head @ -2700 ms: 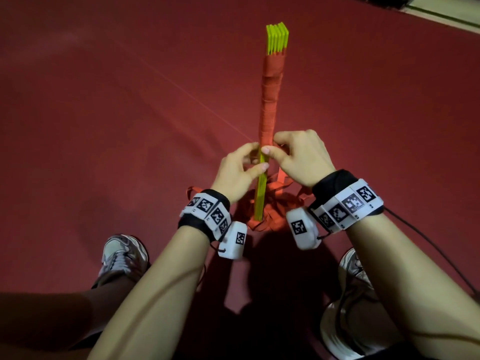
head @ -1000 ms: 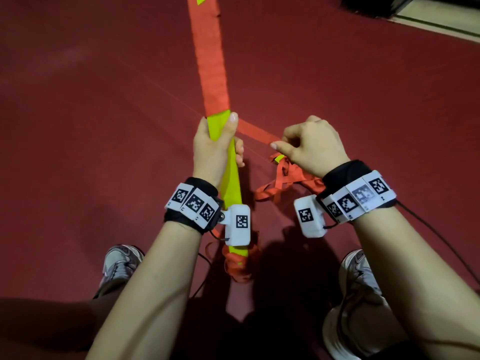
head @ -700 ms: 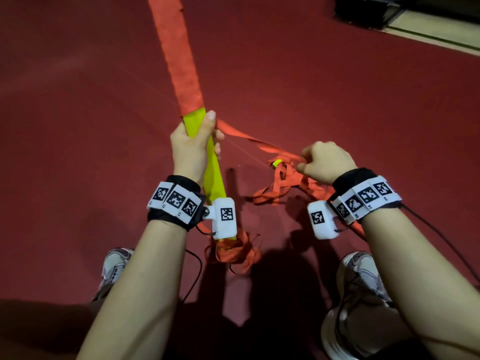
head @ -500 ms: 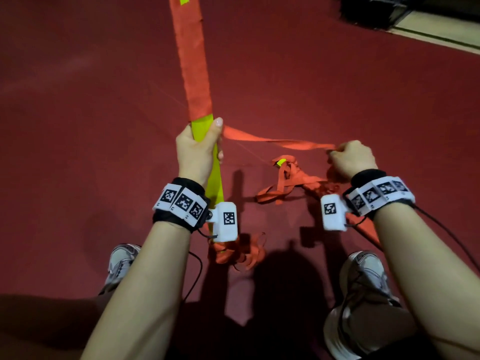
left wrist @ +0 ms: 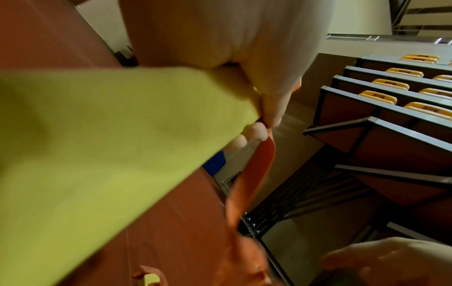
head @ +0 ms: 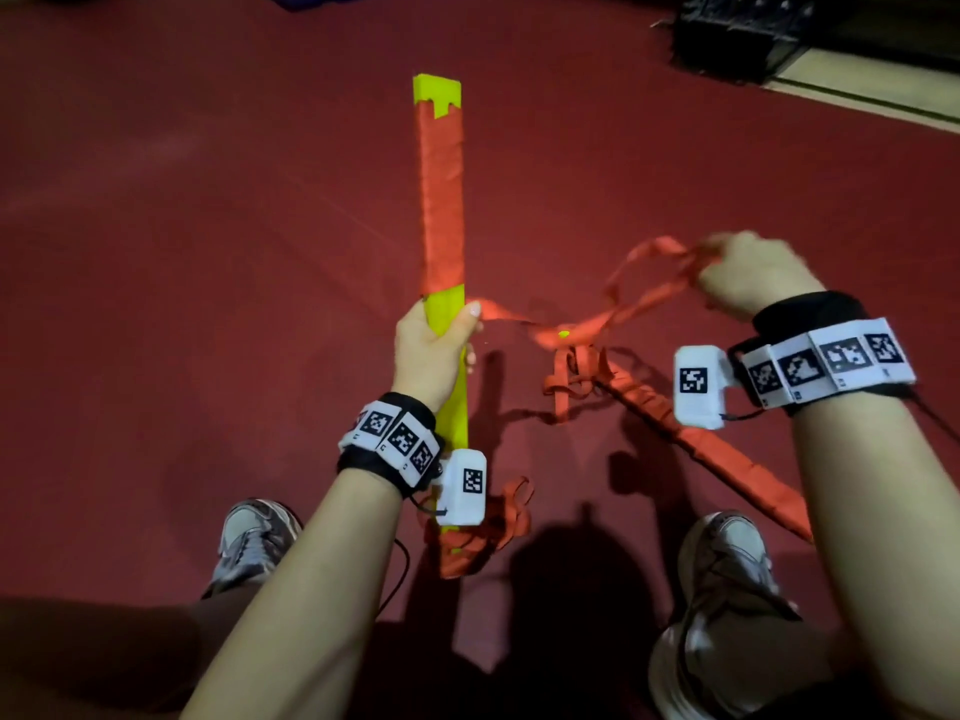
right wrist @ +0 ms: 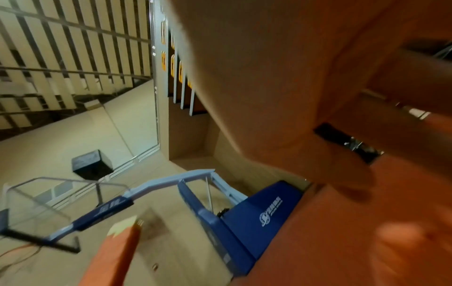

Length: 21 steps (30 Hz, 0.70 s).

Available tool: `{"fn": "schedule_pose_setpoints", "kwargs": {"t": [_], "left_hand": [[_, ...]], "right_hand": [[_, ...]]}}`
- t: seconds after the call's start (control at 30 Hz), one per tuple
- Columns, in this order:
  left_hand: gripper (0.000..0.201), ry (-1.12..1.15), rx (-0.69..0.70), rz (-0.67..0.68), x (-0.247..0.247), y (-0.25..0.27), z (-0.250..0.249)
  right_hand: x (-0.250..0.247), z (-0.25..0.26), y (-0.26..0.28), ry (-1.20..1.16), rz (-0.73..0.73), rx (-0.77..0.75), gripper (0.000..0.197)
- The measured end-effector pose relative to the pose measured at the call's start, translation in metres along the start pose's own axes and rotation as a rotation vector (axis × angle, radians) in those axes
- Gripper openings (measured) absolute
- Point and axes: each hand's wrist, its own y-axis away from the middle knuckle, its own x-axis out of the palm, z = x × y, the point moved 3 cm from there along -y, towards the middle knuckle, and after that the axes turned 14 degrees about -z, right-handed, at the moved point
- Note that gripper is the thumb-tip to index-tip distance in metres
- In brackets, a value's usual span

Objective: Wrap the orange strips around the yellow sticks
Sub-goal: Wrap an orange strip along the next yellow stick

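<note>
My left hand grips a bundle of yellow sticks held upright off the red floor. Orange wrap covers its upper length, leaving a yellow tip bare. In the left wrist view the thumb pins the orange strip against the yellow sticks. The orange strip runs right from there to my right hand, which is blurred and holds it bunched in curled fingers. The right wrist view shows the wrapped stick's top.
A second stick, fully wrapped in orange, lies on the floor under my right wrist. Tangles of loose orange strip sit beside it and at the held stick's foot. My shoes are near. A black object stands far right.
My right hand has risen and moved away to the right, dragging the strip up in a loose loop. The stick's yellow top has come into view; my left hand keeps its hold.
</note>
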Motion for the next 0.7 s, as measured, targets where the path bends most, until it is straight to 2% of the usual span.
{"fn": "schedule_pose_setpoints", "kwargs": {"t": [0.03,0.1,0.17,0.2,0.3,0.37,0.57,0.7], "left_hand": [[0.014,0.009,-0.005,0.035,0.003,0.002,-0.001],[0.014,0.03,-0.007,0.108,0.01,0.007,-0.004],[0.014,0.03,0.002,0.174,0.016,0.013,-0.007],[0.012,0.025,0.006,0.206,0.02,0.017,-0.01],[0.005,0.034,-0.001,0.319,0.03,0.031,-0.016],[0.011,0.045,-0.005,0.353,0.033,0.037,-0.02],[0.006,0.102,-0.118,0.457,0.037,0.051,-0.027],[0.009,0.161,-0.21,0.487,0.035,0.061,-0.031]], "right_hand": [[0.006,0.006,0.005,0.032,0.1,-0.039,0.041],[0.021,0.023,0.017,-0.04,0.145,-0.154,0.033],[0.036,0.049,0.035,-0.314,0.14,-0.322,0.027],[0.045,0.062,0.047,-0.509,0.182,-0.381,0.026],[0.062,0.085,0.08,-1.023,0.371,-0.328,0.017],[0.065,0.087,0.088,-1.18,0.421,-0.273,0.008],[0.055,0.067,0.074,-1.148,0.419,-0.274,0.023],[0.048,0.06,0.073,-1.064,0.435,-0.31,0.023]]}}
